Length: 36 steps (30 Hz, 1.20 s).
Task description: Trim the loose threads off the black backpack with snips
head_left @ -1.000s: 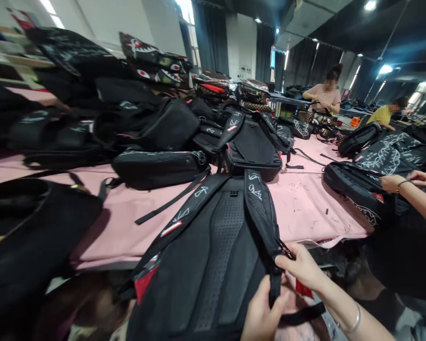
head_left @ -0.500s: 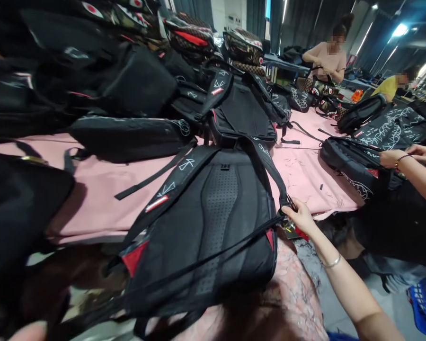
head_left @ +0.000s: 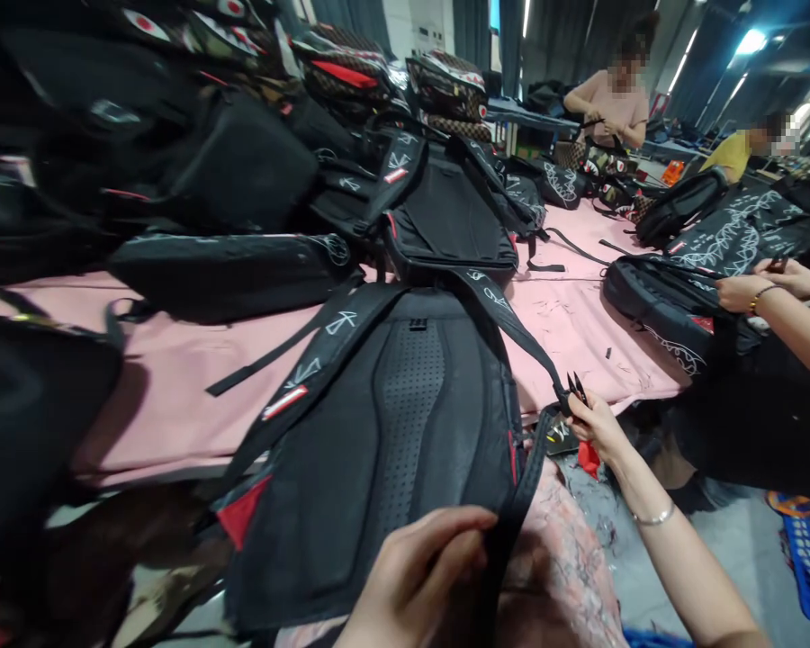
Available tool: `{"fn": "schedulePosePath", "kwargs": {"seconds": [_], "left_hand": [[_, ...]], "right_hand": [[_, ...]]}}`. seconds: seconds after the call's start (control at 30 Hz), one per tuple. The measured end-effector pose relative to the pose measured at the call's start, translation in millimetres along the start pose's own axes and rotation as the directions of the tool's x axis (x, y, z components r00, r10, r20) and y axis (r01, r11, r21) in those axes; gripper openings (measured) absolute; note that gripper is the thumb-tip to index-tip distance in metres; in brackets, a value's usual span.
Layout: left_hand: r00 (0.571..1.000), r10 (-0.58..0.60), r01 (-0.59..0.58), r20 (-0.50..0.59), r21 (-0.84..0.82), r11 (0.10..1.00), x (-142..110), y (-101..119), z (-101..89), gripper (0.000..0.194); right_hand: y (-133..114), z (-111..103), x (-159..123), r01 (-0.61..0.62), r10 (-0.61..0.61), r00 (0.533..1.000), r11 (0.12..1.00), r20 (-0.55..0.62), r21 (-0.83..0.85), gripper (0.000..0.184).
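Backpack [head_left: 405, 423]: left hand [head_left: 418, 576] pinching strap [head_left: 513, 513]; right hand [head_left: 598, 427] gripping snips [head_left: 576, 389]; best kept taut, cut close.

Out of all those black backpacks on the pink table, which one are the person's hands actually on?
The nearest backpack, lying back panel up at the table's front edge. The left hand pinches its lower strap, the right hand holds the strap's top end; the others lie untouched behind.

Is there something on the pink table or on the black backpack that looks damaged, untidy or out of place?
No damage shows. Small dark scraps lie scattered on the pink table cover beside the black backpack with the perforated back panel. The right hand holds small black snips at its webbing strap; the left hand pinches the strap's lower part.
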State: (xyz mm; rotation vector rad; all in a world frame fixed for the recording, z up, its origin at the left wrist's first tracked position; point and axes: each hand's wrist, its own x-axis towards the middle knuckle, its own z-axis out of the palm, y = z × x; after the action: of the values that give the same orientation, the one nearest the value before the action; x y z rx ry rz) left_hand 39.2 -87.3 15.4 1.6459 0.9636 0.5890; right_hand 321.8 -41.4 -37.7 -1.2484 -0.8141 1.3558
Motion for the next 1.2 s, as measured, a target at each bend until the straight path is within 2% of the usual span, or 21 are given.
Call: {"fn": "schedulePosePath", "kwargs": {"seconds": [0.07, 0.13, 0.17, 0.2, 0.23, 0.27, 0.3, 0.33, 0.4, 0.47, 0.57, 0.67, 0.8, 0.87, 0.93, 1.0, 1.07, 1.13, 1.2], "left_hand": [[0.982, 0.149, -0.166, 0.119, 0.145, 0.975, 18.2, 13.0, 9.8, 0.021], [0.911, 0.287, -0.36, 0.296, 0.233, 0.904, 30.7, 23.6, 25.4, 0.023], [0.876, 0.326, -0.429, 0.355, 0.266, 0.863, 36.1, 25.4, 32.8, 0.026], [0.861, 0.346, -0.468, 0.372, 0.312, 0.827, 41.6, 24.1, 38.4, 0.03], [0.868, 0.347, -0.471, 0.354, 0.368, 0.802, 47.9, 19.6, 40.9, 0.033], [0.89, 0.333, -0.443, 0.311, 0.422, 0.791, 55.0, 12.3, 40.1, 0.034], [0.918, 0.305, -0.392, 0.253, 0.466, 0.793, 62.7, 2.8, 35.9, 0.034], [0.936, 0.283, -0.351, 0.212, 0.485, 0.801, 70.4, -7.6, 29.3, 0.033], [0.951, 0.265, -0.31, 0.162, 0.482, 0.819, 83.1, -27.8, 13.3, 0.03], [0.953, 0.27, -0.302, 0.136, 0.464, 0.833, 89.5, -42.3, 2.0, 0.029], [0.957, 0.273, -0.285, 0.094, 0.464, 0.839, 90.0, -50.5, 1.8, 0.029], [0.964, 0.26, -0.257, 0.061, 0.485, 0.836, 88.5, -49.0, 10.7, 0.027], [0.964, 0.262, -0.242, 0.035, 0.519, 0.82, 89.2, -43.9, 15.7, 0.028], [0.964, 0.263, -0.241, 0.037, 0.54, 0.806, 89.7, -41.7, 16.3, 0.028], [0.965, 0.256, -0.236, 0.048, 0.577, 0.782, 90.1, -39.4, 18.0, 0.027], [0.969, 0.241, -0.222, 0.06, 0.64, 0.736, 90.4, -36.4, 21.5, 0.025], [0.971, 0.226, -0.208, 0.072, 0.719, 0.664, 90.6, -32.1, 26.4, 0.022], [0.973, 0.216, -0.201, 0.087, 0.782, 0.59, 90.9, -27.0, 31.9, 0.022], [0.972, 0.213, -0.204, 0.101, 0.811, 0.548, 91.4, -23.1, 37.2, 0.024]], "right_hand": [[-7.8, 18.5, -5.3, 0.031, -0.031, 0.999, 0.999, 0.012, 0.015, 0.04], [-21.8, 40.6, -10.7, 0.065, -0.065, 0.994, 0.998, 0.093, -0.001, 0.037], [-29.2, 51.4, -12.5, 0.078, -0.071, 0.98, 0.996, 0.188, -0.031, 0.034], [-35.8, 61.0, -13.1, 0.087, -0.058, 0.946, 0.993, 0.318, -0.078, 0.032], [-40.6, 68.5, -12.6, 0.103, -0.035, 0.9, 0.986, 0.434, -0.134, 0.03], [-43.0, 73.3, -11.0, 0.131, -0.019, 0.863, 0.973, 0.504, -0.189, 0.028], [-42.6, 75.2, -9.0, 0.172, -0.028, 0.86, 0.956, 0.509, -0.238, 0.026], [-39.1, 74.1, -7.1, 0.214, -0.07, 0.893, 0.935, 0.445, -0.281, 0.025], [-24.1, 65.1, -6.5, 0.255, -0.195, 0.962, 0.892, 0.19, -0.374, 0.024], [-1.5, 53.4, -13.1, 0.223, -0.252, 0.968, 0.869, -0.007, -0.442, 0.023], [35.0, 46.0, -34.8, 0.12, -0.196, 0.972, 0.89, -0.13, -0.44, 0.02], [61.2, 55.5, -54.6, 0.042, -0.143, 0.964, 0.913, -0.222, -0.405, 0.02], [70.3, 67.9, -56.4, 0.05, -0.195, 0.948, 0.873, -0.253, -0.485, 0.015], [67.6, 67.4, -50.7, 0.104, -0.229, 0.952, 0.869, -0.206, -0.483, 0.02], [63.9, 64.7, -45.2, 0.144, -0.208, 0.968, 0.917, -0.137, -0.372, 0.024], [60.9, 62.7, -41.8, 0.116, -0.135, 0.987, 0.973, -0.082, -0.2, 0.03], [59.0, 62.6, -40.1, 0.068, -0.073, 0.996, 0.993, -0.051, -0.095, 0.034], [58.2, 63.2, -39.0, 0.061, -0.066, 0.997, 0.994, -0.051, -0.093, 0.036], [58.3, 62.4, -37.9, 0.096, -0.107, 0.993, 0.982, -0.059, -0.161, 0.036]]}}
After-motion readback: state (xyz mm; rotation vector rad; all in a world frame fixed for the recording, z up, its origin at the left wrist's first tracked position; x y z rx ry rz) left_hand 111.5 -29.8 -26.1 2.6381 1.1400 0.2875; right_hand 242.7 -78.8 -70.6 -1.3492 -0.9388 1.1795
